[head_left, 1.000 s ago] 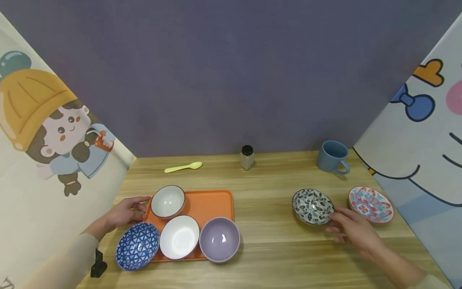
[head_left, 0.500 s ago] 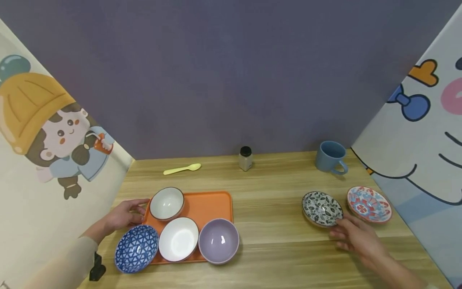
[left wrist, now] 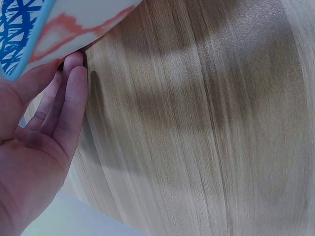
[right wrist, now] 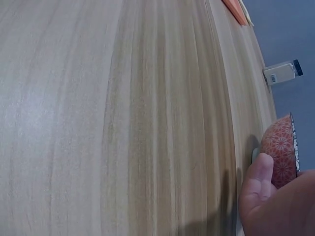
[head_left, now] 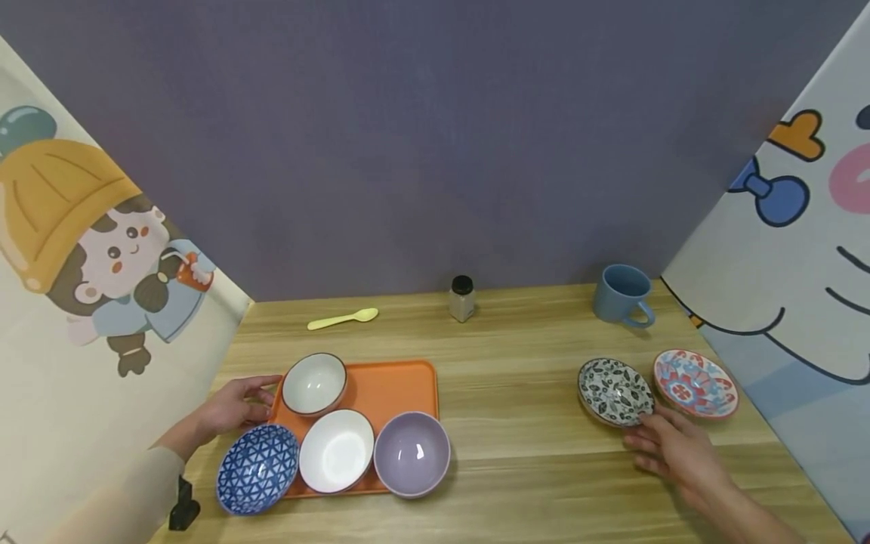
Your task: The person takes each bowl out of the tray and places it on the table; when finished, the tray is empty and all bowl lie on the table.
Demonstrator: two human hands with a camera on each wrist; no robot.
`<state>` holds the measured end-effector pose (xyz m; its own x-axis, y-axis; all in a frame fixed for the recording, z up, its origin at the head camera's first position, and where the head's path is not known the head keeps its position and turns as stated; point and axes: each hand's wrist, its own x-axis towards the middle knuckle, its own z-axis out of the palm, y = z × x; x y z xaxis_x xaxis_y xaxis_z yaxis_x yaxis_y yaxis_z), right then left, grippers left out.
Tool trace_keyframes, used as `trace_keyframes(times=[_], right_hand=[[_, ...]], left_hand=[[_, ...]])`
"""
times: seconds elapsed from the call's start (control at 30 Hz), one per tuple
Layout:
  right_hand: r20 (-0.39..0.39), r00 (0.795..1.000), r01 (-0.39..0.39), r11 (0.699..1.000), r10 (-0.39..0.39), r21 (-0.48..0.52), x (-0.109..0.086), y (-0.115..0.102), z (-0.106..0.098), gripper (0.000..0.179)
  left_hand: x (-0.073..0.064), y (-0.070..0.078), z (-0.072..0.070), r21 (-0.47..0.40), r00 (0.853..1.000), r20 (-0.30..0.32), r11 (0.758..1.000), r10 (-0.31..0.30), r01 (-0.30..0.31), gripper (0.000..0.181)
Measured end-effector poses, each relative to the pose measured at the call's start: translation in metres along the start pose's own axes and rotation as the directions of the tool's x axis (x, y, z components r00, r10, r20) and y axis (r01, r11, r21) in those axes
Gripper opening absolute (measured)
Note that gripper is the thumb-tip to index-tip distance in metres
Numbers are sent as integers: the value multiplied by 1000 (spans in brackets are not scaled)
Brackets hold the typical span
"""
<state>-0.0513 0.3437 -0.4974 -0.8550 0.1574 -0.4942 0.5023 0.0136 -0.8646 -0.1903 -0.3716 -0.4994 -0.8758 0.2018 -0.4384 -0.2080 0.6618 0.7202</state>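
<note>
My right hand (head_left: 686,453) pinches the near-right rim of a small bowl (head_left: 615,393) with a black leaf pattern inside. The right wrist view shows its red patterned outside (right wrist: 280,150); whether it touches the table is unclear. My left hand (head_left: 234,404) is at the left edge of an orange tray (head_left: 394,385), seemingly with the edge between thumb and fingers; a bowl partly hides the fingertips in the left wrist view. On or over the tray are a pale bowl (head_left: 315,384), a white bowl (head_left: 337,452), a purple bowl (head_left: 412,453) and a blue triangle-patterned bowl (head_left: 258,468).
Just right of the held bowl lies a red-and-blue patterned dish (head_left: 695,384). Along the back stand a yellow spoon (head_left: 343,319), a black-capped shaker jar (head_left: 462,299) and a blue mug (head_left: 621,295). A grey back wall (head_left: 435,151) and printed side walls enclose the table.
My right hand has moved the leaf-patterned bowl to the right, towards the red-and-blue dish, and slowed lately. The left hand and the tray stay together; the head view shifted slightly.
</note>
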Motion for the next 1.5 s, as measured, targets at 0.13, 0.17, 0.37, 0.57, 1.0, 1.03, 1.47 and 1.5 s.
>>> trace_keyframes(times=[0.13, 0.17, 0.37, 0.57, 1.0, 1.03, 1.47, 1.5], right_hand=[[9, 1000, -4, 1000, 4, 0, -1, 1, 0, 79], [14, 1000, -4, 1000, 4, 0, -1, 1, 0, 79], [48, 999, -4, 1000, 5, -18, -2, 3, -1, 78], [10, 1000, -1, 997, 2, -82, -7, 4, -3, 82], [-145, 969, 165, 961, -200, -222, -26, -18, -9, 46], [-134, 968, 180, 958, -213, -225, -27, -24, -8, 45], [112, 912, 410, 864, -395, -293, -12, -102, 71, 67], [131, 905, 425, 860, -404, -281, -10, -107, 81, 65]], left_hand=[[0, 0, 1, 0, 1000, 0, 1000, 4, -4, 70], [0, 0, 1, 0, 1000, 0, 1000, 4, -4, 70], [0, -1, 1, -5, 1000, 3, 1000, 10, -10, 69], [0, -1, 3, -8, 1000, 2, 1000, 12, -12, 69], [2, -4, 1, -13, 1000, 12, 1000, 5, -5, 69], [2, -4, 0, -11, 1000, 13, 1000, 8, -8, 69], [-1, 4, 0, -11, 1000, 13, 1000, 2, -1, 69], [0, 4, 0, -9, 1000, 14, 1000, 1, -1, 69]])
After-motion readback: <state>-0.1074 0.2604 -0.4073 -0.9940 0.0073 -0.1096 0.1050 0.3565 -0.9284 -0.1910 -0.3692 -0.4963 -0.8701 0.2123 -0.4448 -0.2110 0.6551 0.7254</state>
